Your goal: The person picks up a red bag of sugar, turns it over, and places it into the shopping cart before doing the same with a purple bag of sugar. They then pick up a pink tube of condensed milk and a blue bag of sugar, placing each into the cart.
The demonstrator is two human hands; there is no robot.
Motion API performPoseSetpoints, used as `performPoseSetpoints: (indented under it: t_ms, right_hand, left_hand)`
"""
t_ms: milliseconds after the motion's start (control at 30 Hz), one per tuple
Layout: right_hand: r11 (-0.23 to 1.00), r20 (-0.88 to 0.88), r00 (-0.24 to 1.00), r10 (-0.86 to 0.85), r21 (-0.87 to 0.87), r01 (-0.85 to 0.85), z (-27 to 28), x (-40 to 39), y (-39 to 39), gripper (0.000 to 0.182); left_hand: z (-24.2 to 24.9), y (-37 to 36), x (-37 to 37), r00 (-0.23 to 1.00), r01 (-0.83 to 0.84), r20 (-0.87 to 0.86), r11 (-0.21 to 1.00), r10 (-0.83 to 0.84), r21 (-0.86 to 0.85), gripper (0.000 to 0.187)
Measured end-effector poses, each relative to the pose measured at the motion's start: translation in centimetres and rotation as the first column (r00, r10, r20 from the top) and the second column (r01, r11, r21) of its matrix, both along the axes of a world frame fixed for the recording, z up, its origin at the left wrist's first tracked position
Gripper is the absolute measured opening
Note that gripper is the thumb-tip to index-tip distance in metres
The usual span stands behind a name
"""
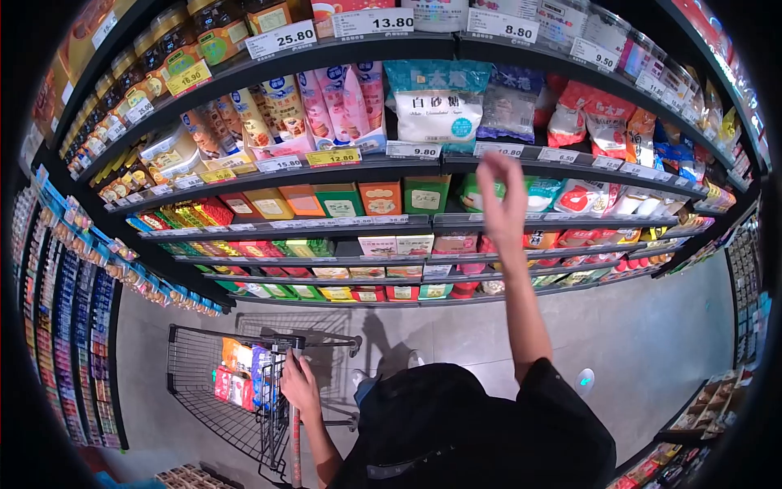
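Single wide head view, forward and down, onto nearby shelves (407, 168).

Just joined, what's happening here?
A person stands in a store aisle with the left hand at the handle of a shopping cart that holds a few colourful packs. The right hand, blurred, is raised in front of the shelves, below a white granulated sugar bag and purple-blue bags. It seems to hold nothing; whether it touches the shelf is unclear.
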State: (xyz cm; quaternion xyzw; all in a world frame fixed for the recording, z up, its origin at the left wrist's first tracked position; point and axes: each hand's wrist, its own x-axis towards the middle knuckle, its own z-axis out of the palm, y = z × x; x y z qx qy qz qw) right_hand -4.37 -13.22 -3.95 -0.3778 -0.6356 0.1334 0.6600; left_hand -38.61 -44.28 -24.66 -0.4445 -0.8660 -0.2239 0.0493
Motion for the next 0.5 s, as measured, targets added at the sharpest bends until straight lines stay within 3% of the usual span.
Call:
performPoseSetpoints:
  t_ms: [100,133,167,200,267,333,500]
  right_hand:
    - [0.987,0.086,0.987,-0.132,0.105,0.123,4.1,1.4,5.5,0.032]
    - [0.999,0.102,0.994,0.040,-0.036,-0.037,5.0,1.6,6.8,0.034]
    - [0.965,0.099,0.972,0.213,-0.175,-0.194,5.9,1.9,7.9,0.037]
    - [0.959,0.199,0.956,0.215,-0.228,-0.168,5.9,2.5,9.2,0.037]
    - [0.890,0.176,0.921,0.348,-0.371,-0.266,6.5,2.8,10.2,0.035]
    - [0.875,0.154,0.902,0.404,-0.354,-0.331,6.3,2.8,10.9,0.034]
    - [0.917,0.224,0.922,0.316,-0.321,-0.236,5.9,4.2,9.7,0.039]
  left_hand:
    - [0.1,0.6,-0.2,0.999,-0.002,0.036,0.998,0.000,0.059,0.042]
    - [0.8,1.9,0.2,0.999,-0.007,0.043,0.997,0.004,0.071,0.042]
    - [2.4,3.7,1.0,0.991,0.049,0.115,0.981,-0.071,0.189,0.042]
    - [4.2,5.9,2.1,0.972,0.091,0.178,0.946,-0.152,0.311,0.043]
    - [8.8,11.1,4.8,0.867,0.258,0.255,0.823,-0.429,0.507,0.042]
    - [13.4,15.8,7.7,0.763,0.395,0.231,0.719,-0.604,0.572,0.042]
    - [20.5,23.0,11.4,0.612,0.592,0.029,0.482,-0.790,0.646,0.043]
